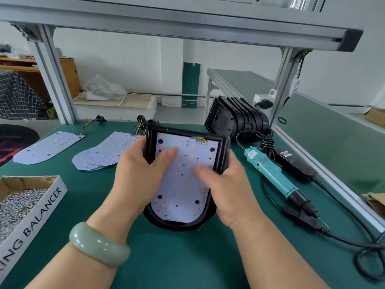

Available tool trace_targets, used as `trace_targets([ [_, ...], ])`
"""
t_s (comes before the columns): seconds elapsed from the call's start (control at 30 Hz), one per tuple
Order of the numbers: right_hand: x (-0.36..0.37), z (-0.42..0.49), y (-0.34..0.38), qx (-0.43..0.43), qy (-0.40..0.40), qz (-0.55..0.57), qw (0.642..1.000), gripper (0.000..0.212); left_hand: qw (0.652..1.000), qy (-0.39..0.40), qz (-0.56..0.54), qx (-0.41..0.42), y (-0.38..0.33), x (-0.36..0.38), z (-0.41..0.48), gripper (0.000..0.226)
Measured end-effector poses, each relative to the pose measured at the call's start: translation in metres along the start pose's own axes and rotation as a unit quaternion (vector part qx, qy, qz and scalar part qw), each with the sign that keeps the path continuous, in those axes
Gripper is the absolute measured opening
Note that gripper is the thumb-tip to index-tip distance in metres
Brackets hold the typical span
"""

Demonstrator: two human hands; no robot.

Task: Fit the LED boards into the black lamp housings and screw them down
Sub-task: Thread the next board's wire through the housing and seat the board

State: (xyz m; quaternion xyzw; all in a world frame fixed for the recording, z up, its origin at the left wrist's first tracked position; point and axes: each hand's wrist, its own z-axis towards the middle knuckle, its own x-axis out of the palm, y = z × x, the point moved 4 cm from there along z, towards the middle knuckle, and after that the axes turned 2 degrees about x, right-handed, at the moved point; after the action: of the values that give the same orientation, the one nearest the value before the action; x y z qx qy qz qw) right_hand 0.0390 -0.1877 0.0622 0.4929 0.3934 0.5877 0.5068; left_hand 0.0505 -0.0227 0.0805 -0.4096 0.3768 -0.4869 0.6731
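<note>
1. Green matting (187, 257) covers the bench I am viewing, under an aluminium frame (52, 76).
2. Cardboard box (41, 211), at the near left edge: it is open-topped and holds a heap of small silver screws (16, 205).
3. Black lamp housing (224, 151), at bench centre between both hands: it serves as a shallow tray. Its square end is tilted up and away from me. I cannot tell whether its rounded near end touches the mat.
4. LED board (183, 190): it lies inside the housing, with coloured wires (200, 139) at its far edge.
5. Left hand (135, 174): the fingers are wrapped round the housing's left wall and the thumb is pressed flat on the board. A pale green bangle (98, 245) sits on the wrist.
6. Right hand (227, 190): it grips the right wall in the same way. Its thumb rests on the board and is slightly blurred.
7. Stack of spare boards (104, 155): it lies flat just left of the left hand. A single board (45, 147) lies farther left.
8. Row of empty housings (235, 119): they stand on edge at the back right.
9. Teal electric screwdriver (273, 172): it lies on the mat to the right of the right hand, apart from it, with its bit towards me.
</note>
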Motion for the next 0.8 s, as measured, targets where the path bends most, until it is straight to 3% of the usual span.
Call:
trace_targets([
  [0.07,-0.006,0.001,0.003,-0.011,-0.033,-0.003,0.999,0.009,1.000,0.012,0.008,0.023,-0.003,0.002,-0.002,0.014],
  [0.17,-0.010,0.001,0.010,-0.051,-0.056,-0.064,0.995,0.009,0.998,0.049,-0.020,0.021,-0.008,0.006,-0.004,0.015],
  [0.27,-0.006,-0.001,0.012,-0.076,-0.048,-0.112,0.990,0.012,0.999,0.029,-0.028,0.000,-0.007,0.004,-0.003,0.007],
  [0.57,-0.002,-0.001,0.008,-0.064,-0.049,-0.051,0.995,0.014,1.000,-0.007,-0.029,-0.003,-0.010,0.004,-0.003,0.008],
  [0.63,-0.002,-0.002,0.006,-0.062,-0.075,-0.024,0.995,0.013,0.997,-0.032,0.059,0.045,-0.014,0.004,-0.006,0.009],
  [0.73,-0.010,-0.002,0.006,-0.077,-0.161,-0.027,0.984,0.010,0.953,-0.114,0.209,0.189,-0.033,0.003,-0.018,0.040],
  [0.8,-0.004,-0.003,0.010,-0.086,-0.128,-0.022,0.988,0.011,0.950,-0.057,0.225,0.211,-0.041,0.015,-0.029,0.049],
])
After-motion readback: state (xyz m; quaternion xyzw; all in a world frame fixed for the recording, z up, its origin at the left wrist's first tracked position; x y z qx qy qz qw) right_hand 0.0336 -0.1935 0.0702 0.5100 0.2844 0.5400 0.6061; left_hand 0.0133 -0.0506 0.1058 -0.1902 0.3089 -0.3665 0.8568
